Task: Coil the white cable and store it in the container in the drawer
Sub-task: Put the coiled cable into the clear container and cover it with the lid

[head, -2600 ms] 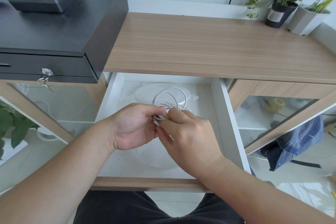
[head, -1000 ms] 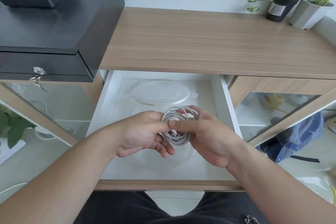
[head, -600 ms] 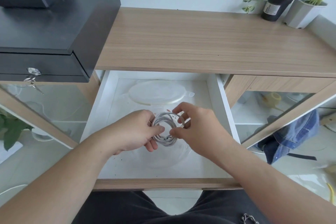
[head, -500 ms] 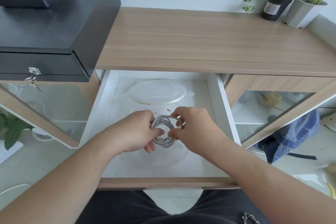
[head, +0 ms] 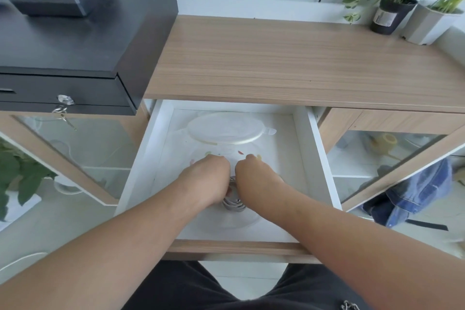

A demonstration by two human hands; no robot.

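**Coiled cable, placement in progress**

- Tabletop (head: 276,58): wooden, carrying none of the task's things; the drawer is standing open under its front edge.
- Drawer (head: 314,158): white, pulled fully out, holding both the container and its lid.
- Container (head: 251,221): clear and round, sitting towards the drawer's front edge, uncovered.
- Lid (head: 224,128): translucent, lying at the drawer's back edge, apart from both hands.
- Left hand (head: 206,178) and right hand (head: 256,178): knuckles up, side by side, fingers curling down around the coil and grasping it; the fingertips are mostly hidden.
- White cable (head: 232,205): wound tight, showing between the wrists, going down inside the container.

Step in hand: the coiling is looking finished and the storing is under way. The next move is calling for both hands to let go without the loops springing open, then likely fitting the lid.

Change: half a second earlier the coil was being pinched above the container; now both hands are reaching lower, with the coil inside it.
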